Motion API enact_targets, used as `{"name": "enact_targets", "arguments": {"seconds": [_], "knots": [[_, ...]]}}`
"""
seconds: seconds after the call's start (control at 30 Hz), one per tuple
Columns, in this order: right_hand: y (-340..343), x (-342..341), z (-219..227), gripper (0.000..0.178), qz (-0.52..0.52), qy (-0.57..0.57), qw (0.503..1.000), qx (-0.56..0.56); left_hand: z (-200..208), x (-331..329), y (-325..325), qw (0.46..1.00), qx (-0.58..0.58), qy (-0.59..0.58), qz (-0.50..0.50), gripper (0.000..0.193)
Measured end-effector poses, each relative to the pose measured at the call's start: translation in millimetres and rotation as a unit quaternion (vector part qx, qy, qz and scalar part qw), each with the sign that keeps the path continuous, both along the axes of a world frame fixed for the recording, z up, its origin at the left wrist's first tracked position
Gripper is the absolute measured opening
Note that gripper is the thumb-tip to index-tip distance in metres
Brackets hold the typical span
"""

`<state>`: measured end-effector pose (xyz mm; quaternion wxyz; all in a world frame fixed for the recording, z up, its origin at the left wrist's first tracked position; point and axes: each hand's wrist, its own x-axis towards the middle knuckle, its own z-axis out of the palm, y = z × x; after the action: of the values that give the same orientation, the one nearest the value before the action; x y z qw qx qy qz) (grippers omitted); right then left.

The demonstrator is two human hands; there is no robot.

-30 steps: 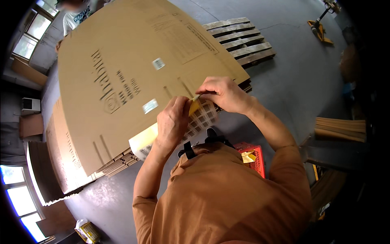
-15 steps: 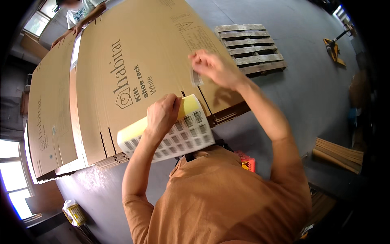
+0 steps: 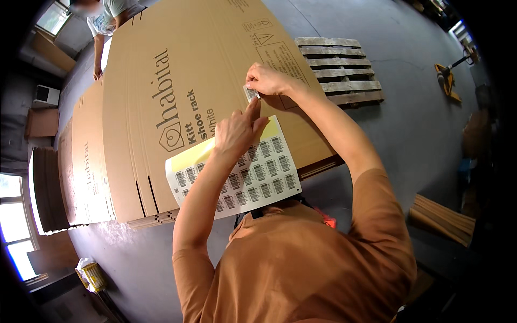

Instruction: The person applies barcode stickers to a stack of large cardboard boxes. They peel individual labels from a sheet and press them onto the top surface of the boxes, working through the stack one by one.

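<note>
A stack of flat brown cardboard cartons (image 3: 215, 59) with dark printing lies in front of me. My right hand (image 3: 268, 79) pinches a small white barcode label (image 3: 251, 93) against the top carton's face, near its right side. My left hand (image 3: 234, 133) rests over a sheet of barcode stickers (image 3: 258, 175), its thumb side on the sheet and its index finger stretched up to the label's lower edge. The sheet has a bare yellow strip along its far edge and several rows of labels. It lies across the stack's near edge and hangs over it toward my body.
A wooden pallet (image 3: 344, 70) lies on the floor beyond the stack's right side, with a yellow pallet jack (image 3: 447, 81) farther right. More flat cartons (image 3: 89, 161) stand at left. A co-worker (image 3: 107, 24) is at the far left end. Cardboard pieces (image 3: 441, 218) lie at right.
My right hand has come down and left, bringing the label onto the carton. My left index finger has stretched toward it. At left, the co-worker's carton has shifted and their arm has moved.
</note>
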<state>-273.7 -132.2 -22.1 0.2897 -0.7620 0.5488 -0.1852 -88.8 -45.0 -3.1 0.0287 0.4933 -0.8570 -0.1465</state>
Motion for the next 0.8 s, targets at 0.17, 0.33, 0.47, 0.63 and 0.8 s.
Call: {"name": "enact_targets", "arguments": {"seconds": [0.17,0.33,0.47,0.63,0.8], "knots": [[8,0,-17,0.022,-0.036,0.010,0.998,-0.055,9,-9,-6,0.999,0.045,-0.022,-0.010,0.067],[13,5,-23,0.057,-0.137,-0.022,0.977,-0.164,8,-8,-3,0.999,0.020,-0.033,-0.038,0.067],[22,2,-21,0.073,-0.161,0.044,0.972,-0.164,12,-1,-3,0.998,0.022,0.017,-0.064,0.058],[95,3,0,0.075,-0.054,-0.264,0.963,0.002,-6,45,3,0.969,-0.012,0.232,0.082,0.026],[169,36,29,0.054,0.012,-0.306,0.951,0.031,8,56,8,0.926,-0.064,0.365,0.071,0.029]]}}
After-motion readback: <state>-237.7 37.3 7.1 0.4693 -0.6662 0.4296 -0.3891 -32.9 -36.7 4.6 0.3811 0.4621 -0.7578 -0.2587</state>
